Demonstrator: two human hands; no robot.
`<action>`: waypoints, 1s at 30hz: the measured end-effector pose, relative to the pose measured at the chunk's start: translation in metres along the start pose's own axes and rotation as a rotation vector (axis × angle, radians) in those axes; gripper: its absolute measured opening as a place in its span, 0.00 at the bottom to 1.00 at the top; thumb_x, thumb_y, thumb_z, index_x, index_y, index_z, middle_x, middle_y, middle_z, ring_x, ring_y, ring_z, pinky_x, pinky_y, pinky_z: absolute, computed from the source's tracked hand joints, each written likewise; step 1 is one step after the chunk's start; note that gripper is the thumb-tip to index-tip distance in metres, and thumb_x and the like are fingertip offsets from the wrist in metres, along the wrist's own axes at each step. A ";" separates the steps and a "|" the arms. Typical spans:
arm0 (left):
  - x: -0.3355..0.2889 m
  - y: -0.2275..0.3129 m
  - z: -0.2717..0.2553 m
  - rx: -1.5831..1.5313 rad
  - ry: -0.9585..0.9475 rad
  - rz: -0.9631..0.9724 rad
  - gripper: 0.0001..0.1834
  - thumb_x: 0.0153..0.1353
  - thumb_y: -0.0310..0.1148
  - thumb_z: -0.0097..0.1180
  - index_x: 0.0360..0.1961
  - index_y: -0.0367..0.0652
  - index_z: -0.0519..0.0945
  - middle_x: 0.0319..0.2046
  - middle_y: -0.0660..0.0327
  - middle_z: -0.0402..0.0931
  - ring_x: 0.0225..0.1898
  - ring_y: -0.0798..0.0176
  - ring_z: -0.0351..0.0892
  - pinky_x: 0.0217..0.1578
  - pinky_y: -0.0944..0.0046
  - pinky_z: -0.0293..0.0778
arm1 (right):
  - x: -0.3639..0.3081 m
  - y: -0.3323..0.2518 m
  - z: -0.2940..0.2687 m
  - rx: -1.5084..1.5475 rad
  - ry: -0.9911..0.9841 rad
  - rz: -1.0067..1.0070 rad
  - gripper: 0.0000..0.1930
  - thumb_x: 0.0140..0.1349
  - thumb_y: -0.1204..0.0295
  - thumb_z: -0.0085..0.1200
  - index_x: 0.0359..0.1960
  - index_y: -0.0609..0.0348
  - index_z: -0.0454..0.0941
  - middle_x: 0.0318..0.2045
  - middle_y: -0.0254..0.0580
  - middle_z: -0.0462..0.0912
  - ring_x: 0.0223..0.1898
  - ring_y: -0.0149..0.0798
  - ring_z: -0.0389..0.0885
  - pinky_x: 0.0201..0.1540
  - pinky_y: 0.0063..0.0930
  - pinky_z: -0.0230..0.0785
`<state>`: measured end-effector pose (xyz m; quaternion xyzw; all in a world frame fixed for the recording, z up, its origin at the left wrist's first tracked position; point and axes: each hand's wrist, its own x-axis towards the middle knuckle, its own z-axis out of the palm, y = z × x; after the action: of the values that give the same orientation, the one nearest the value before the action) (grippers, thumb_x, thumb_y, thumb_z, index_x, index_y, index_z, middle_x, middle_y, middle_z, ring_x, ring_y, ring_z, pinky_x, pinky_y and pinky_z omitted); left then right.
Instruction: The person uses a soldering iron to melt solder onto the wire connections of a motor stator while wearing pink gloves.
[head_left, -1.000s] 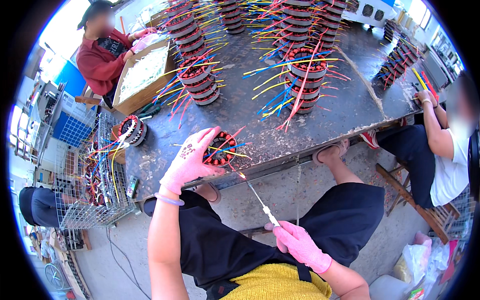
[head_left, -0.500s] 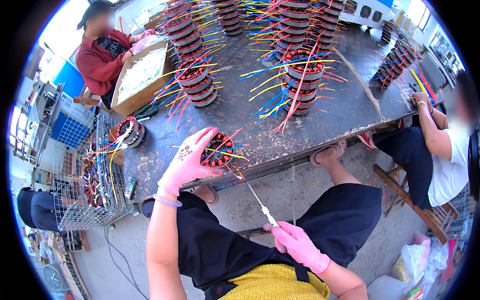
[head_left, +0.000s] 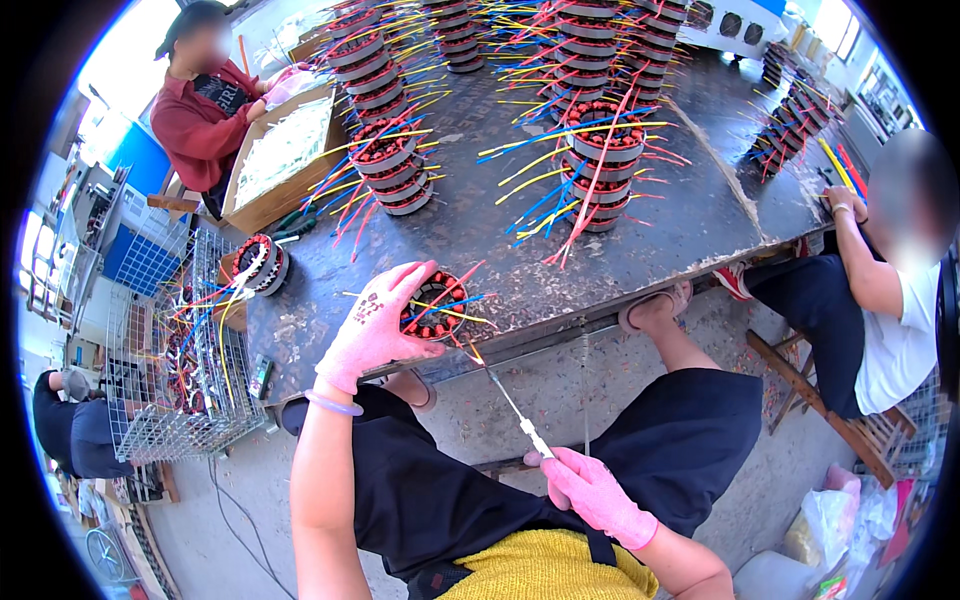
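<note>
My left hand (head_left: 368, 335), in a pink glove, grips a motor stator (head_left: 437, 328) at the table's near edge. Red coils line the ring, and red, blue and yellow leads stick out of it. Its left side is hidden behind my fingers. Lower down, my right hand (head_left: 603, 497), also gloved in pink, is closed around the white handle of a soldering iron (head_left: 535, 438). The iron's thin metal shaft slants up and left. Its tip, with a small orange spot, is close to a red lead below the stator; whether they touch I cannot tell.
Stacked stators (head_left: 603, 165) with loose leads stand across the dark table (head_left: 480, 210). A single stator (head_left: 262, 265) lies left, beside a wire basket (head_left: 190, 420) of wound parts. A cardboard box (head_left: 285, 150) is farther back. Co-workers sit left and right; another person bends at far left.
The soldering iron and my right hand have shifted very slightly. My left hand still holds the stator. The person on the right leans further in, and the one at far left has moved.
</note>
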<state>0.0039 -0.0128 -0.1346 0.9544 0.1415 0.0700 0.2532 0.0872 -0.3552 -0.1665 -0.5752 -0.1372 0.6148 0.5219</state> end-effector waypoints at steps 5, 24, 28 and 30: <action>-0.001 0.000 0.002 0.022 0.033 0.023 0.55 0.33 0.41 0.79 0.67 0.40 0.68 0.63 0.49 0.69 0.64 0.44 0.68 0.65 0.51 0.64 | 0.000 -0.001 0.003 0.030 0.007 0.002 0.20 0.75 0.60 0.45 0.56 0.61 0.78 0.19 0.28 0.69 0.22 0.21 0.63 0.26 0.20 0.56; 0.000 -0.003 0.003 0.023 0.028 0.037 0.54 0.35 0.40 0.78 0.67 0.39 0.68 0.64 0.49 0.68 0.65 0.43 0.67 0.66 0.51 0.63 | -0.001 -0.006 0.003 -0.033 0.002 -0.017 0.20 0.76 0.60 0.44 0.55 0.63 0.78 0.20 0.29 0.69 0.22 0.22 0.65 0.27 0.21 0.59; -0.001 -0.002 0.002 0.025 0.019 0.029 0.54 0.35 0.40 0.78 0.67 0.39 0.68 0.64 0.48 0.68 0.65 0.43 0.67 0.66 0.51 0.63 | -0.001 -0.004 0.002 -0.026 -0.002 -0.017 0.20 0.76 0.60 0.44 0.55 0.63 0.78 0.20 0.28 0.69 0.22 0.22 0.64 0.27 0.21 0.59; -0.001 -0.003 0.002 0.023 0.020 0.028 0.54 0.35 0.41 0.78 0.67 0.40 0.67 0.64 0.48 0.67 0.65 0.43 0.66 0.66 0.51 0.63 | -0.001 -0.003 0.002 -0.004 -0.001 -0.018 0.20 0.76 0.60 0.44 0.55 0.63 0.78 0.20 0.28 0.69 0.22 0.22 0.64 0.27 0.21 0.58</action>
<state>0.0024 -0.0122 -0.1380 0.9584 0.1312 0.0814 0.2399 0.0866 -0.3537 -0.1633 -0.5747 -0.1439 0.6100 0.5263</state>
